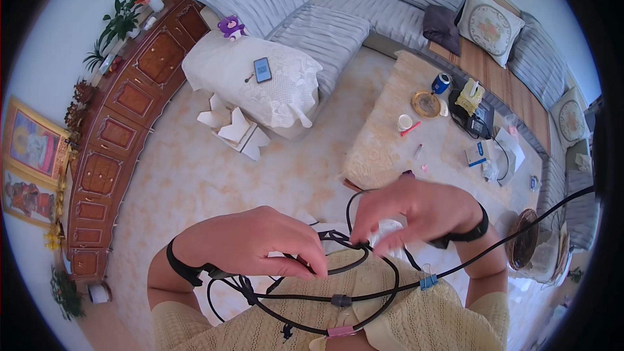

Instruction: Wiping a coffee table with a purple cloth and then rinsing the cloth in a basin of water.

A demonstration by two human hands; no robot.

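Note:
Black cables run in loops across the front of a cream knitted top. My left hand pinches a black cable between thumb and fingertips, left of the loops. My right hand is a little blurred, its fingertips at the dark bunched part of the cable; whether they grip it is unclear. Both wrists wear black straps. A blue binder clip and a pink clip sit on the cable against the top. One cable leads off to the upper right.
A cloth-covered table ahead right bears a paper cup, a round ashtray, a blue can and a tissue holder. An open cardboard box lies on the floor beside a lace-covered stand with a phone.

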